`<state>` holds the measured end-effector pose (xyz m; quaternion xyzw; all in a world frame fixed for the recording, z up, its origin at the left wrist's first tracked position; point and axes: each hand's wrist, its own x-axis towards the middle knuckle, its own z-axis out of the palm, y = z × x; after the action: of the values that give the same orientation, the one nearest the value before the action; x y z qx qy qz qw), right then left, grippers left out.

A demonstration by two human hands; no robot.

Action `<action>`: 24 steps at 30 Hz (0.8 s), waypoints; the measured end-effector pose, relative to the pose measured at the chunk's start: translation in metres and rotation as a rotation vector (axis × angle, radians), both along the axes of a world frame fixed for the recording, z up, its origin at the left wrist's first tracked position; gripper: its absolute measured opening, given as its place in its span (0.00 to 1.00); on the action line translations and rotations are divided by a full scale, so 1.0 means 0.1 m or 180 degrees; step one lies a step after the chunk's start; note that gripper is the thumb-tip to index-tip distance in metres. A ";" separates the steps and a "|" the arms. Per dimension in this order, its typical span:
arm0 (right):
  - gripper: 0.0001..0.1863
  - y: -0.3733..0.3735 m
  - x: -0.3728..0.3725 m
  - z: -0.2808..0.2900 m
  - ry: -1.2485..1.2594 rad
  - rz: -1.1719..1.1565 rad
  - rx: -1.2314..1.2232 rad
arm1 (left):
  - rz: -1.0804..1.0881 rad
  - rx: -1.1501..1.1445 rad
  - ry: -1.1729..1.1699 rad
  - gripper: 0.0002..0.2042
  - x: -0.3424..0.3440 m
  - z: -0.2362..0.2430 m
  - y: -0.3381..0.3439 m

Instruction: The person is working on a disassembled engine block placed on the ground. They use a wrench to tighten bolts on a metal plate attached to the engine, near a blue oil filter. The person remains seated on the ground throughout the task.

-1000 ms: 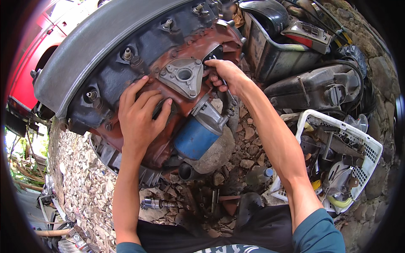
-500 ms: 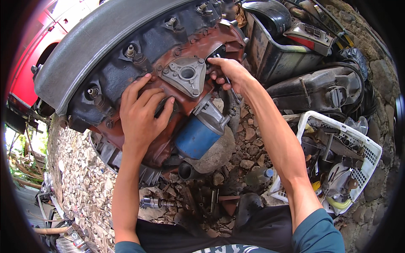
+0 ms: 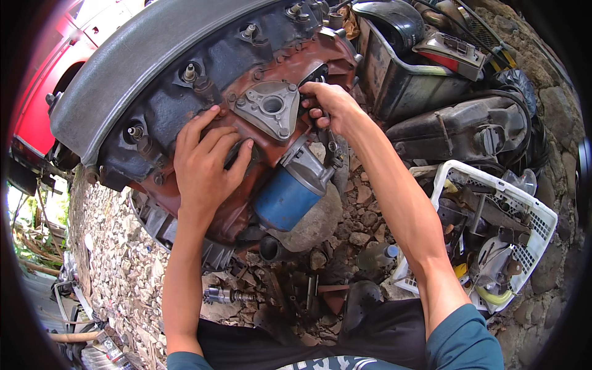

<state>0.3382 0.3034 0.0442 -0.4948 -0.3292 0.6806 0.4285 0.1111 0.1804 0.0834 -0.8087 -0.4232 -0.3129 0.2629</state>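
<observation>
A rust-red engine block (image 3: 246, 203) with a black cylinder head (image 3: 163, 102) lies in front of me. My left hand (image 3: 206, 157) rests on the block's side, fingers apart, holding nothing. A grey triangular metal flange (image 3: 269, 106) with a round hole is bolted to the block between my hands. Just right of it, my right hand (image 3: 330, 108) is closed round a slim metal wrench (image 3: 333, 147), whose lower end shows below the fingers. The thumb and forefinger are at a dark recess in the block; the wrench's upper end there is mostly hidden. Below the flange hangs a blue oil filter (image 3: 288, 200).
Spark plugs (image 3: 190, 72) stick up along the head, beneath a grey cover (image 3: 142, 55). At right are a black bin (image 3: 401, 89) of parts and a white plastic basket (image 3: 542, 231) of scrap. A plastic bottle (image 3: 377, 256) and a metal shaft part (image 3: 225, 296) lie on the gravel.
My right hand has shifted slightly left, and the wrench's lower end has swung a little. My left hand stays almost in place on the block.
</observation>
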 end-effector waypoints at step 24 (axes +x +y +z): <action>0.07 -0.01 -0.02 0.01 0.0235 -0.0147 -0.0047 | -0.0010 0.0059 -0.0040 0.05 -0.03 -0.03 0.00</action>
<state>0.3362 0.3024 0.0455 -0.4800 -0.2966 0.6907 0.4523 0.1083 0.1806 0.0804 -0.8049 -0.4206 -0.3223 0.2672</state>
